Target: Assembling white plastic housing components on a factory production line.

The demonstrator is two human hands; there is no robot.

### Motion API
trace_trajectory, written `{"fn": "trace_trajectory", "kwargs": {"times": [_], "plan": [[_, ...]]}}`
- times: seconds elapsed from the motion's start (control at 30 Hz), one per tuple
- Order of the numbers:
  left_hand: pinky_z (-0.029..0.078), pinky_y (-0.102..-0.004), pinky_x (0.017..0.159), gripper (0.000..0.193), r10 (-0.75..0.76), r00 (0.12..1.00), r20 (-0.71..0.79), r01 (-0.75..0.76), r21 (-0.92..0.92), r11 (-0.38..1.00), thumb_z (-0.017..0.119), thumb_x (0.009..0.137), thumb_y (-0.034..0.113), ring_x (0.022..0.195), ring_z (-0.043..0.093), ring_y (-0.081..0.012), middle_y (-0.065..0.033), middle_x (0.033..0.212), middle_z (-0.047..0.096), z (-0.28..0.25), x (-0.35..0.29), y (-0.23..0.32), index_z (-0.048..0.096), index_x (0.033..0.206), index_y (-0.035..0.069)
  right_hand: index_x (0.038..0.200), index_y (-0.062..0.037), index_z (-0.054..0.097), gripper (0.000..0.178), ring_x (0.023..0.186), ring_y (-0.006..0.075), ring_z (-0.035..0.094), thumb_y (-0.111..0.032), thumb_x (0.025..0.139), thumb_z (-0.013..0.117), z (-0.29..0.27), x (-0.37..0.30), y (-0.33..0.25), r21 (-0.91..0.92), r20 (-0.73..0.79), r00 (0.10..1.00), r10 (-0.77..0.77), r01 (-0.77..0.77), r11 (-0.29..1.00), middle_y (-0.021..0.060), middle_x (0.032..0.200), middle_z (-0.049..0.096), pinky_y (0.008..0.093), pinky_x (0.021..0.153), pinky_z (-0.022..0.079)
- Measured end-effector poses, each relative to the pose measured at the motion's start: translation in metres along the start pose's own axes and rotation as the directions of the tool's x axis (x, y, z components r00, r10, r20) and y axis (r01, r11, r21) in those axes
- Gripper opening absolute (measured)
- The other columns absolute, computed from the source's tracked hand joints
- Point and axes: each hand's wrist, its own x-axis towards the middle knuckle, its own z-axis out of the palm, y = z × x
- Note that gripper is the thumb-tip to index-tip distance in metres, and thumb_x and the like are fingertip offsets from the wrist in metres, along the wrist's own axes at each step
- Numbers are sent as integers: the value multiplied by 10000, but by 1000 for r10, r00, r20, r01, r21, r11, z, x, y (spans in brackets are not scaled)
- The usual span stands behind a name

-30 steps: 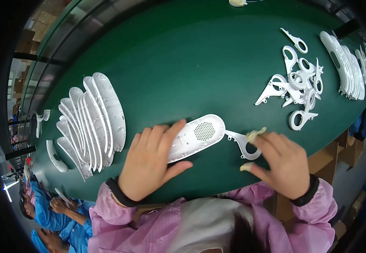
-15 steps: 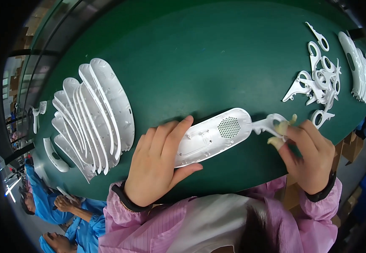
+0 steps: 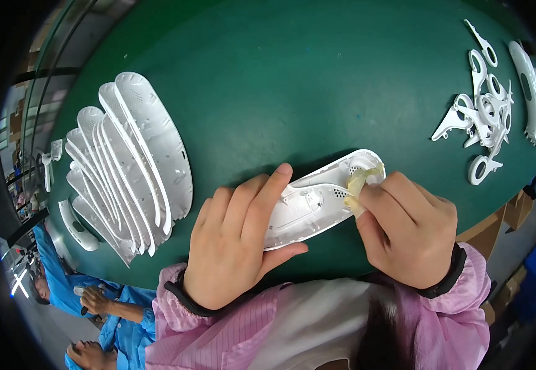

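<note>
A long white plastic shell (image 3: pixel 299 231), its hollow side up, lies on the green table in front of me. My left hand (image 3: pixel 228 237) is closed around its left end, fingers along the far edge and thumb at the near edge. Over the shell's right end, my right hand (image 3: pixel 410 231) pinches a white ring-shaped bracket (image 3: pixel 331 187) that sits inside the shell across the round patch of holes. Yellowish finger cots (image 3: pixel 359 182) cover the thumb and index fingertips and hide much of the ring.
Several white shells (image 3: pixel 151 135) stand nested in a row at the left. Loose ring brackets (image 3: pixel 487 111) are heaped at the far right, beside another stack of shells (image 3: pixel 530 92). A small curved white part (image 3: pixel 77 228) lies at the left edge. People in blue (image 3: pixel 120 308) sit at the lower left.
My right hand has moved left, bringing the bracket from beside the shell's right end into the shell. The left hand keeps its hold.
</note>
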Motion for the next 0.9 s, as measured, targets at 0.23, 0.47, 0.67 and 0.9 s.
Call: {"fn": "trace_trajectory", "kwargs": {"times": [0.23,0.47,0.67,0.9], "plan": [[467,-472,844,925,13,1000,-20,-14,-36,999,770,791,496,920,560,-385,-208,1274,600,-4,0,-1,444,1478,-31,988,-9,674,301,596,265,626,68,701,726,-1,11,-12,-8,99,991,93,-92,996,96,915,627,353,511,487],[477,-412,752,643,20,999,-47,-14,132,991,727,812,470,873,561,-307,-124,1113,586,3,-1,7,636,1375,175,1049,-21,692,380,635,260,649,-101,705,832,-13,16,-5,159,330,944,14,-70,985,75,962,625,338,531,515],[488,-416,755,654,-25,997,-68,24,-17,1000,817,734,391,866,575,-318,-119,1090,595,2,1,8,676,1333,170,954,-17,642,306,605,143,615,-142,724,801,3,1,0,41,131,991,-34,29,999,34,925,557,288,479,474],[500,-415,755,622,-65,990,-121,64,-15,998,841,711,335,850,590,-315,-104,1013,611,1,3,10,703,1290,154,1028,-51,703,378,565,211,611,-14,662,789,2,-2,-5,-80,187,982,-7,22,997,55,888,573,334,476,482]]}}
